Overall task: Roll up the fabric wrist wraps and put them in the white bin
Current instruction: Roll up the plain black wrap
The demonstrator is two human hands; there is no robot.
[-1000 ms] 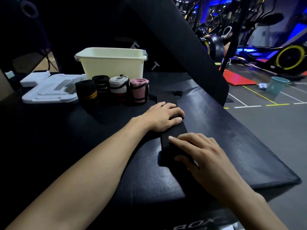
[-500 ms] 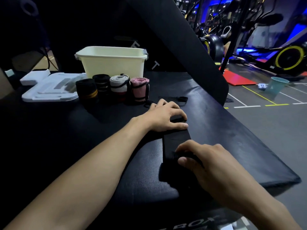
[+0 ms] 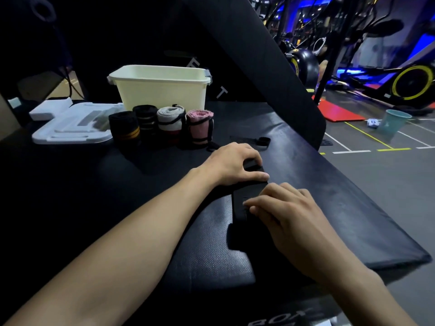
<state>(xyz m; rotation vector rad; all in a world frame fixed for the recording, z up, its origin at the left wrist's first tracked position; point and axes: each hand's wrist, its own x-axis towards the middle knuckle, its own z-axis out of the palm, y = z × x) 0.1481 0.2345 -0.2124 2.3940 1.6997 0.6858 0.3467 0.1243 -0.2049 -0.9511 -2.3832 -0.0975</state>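
Note:
A black fabric wrist wrap lies stretched on the black padded surface, running toward me. My left hand sits on its far part, fingers arched over it and thumb laid along it, with a fold of the wrap between them. Just behind it, my right hand curls its fingers over the wrap's near end, which is turned up into a low roll. The wrap's thin strap and loop trail beyond my left hand. The white bin stands at the back.
Several rolled wraps stand in a row before the bin: black with yellow stripes, black, grey-white and pink. A white lid lies left. A slanted black pad rises behind. The surface's edge drops off on the right.
My right hand went from flat on the wrap to curled on its near end and moved forward, close behind my left hand. The visible length of wrap between the hands has shortened.

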